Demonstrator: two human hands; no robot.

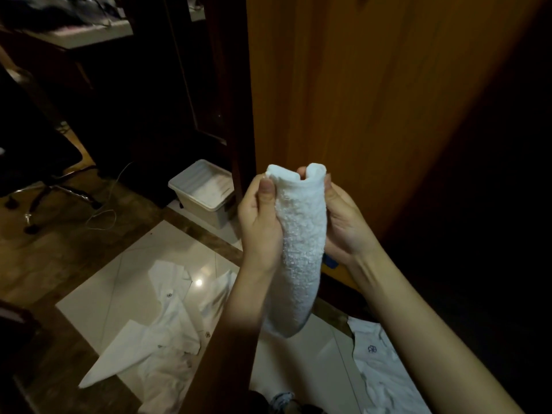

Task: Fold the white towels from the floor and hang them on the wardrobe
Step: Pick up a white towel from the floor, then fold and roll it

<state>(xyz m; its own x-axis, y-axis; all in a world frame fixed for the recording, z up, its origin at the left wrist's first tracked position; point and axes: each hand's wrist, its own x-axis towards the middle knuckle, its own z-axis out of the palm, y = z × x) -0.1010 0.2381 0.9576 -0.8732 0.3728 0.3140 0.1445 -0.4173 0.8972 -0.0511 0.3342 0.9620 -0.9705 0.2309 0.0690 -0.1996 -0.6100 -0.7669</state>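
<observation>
While I watch from the head camera, my left hand (260,222) and right hand (343,225) meet at centre frame, each grip curled tight round the folded white towel (301,249), which hangs upright between them, doubled at the top. Below, at 7 o'clock, white garments (158,333) lie crumpled on the tiled floor (119,282), another white garment (379,363) at 5. Farther, at 10 o'clock, sits a pale plastic bin (203,192). Beyond the towel, from 12 to 2, rises the wardrobe (358,100).

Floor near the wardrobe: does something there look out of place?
Yes. White garments lie crumpled and spread over the tiled floor, another lies by the wardrobe, and a loose white cord trails across.
</observation>
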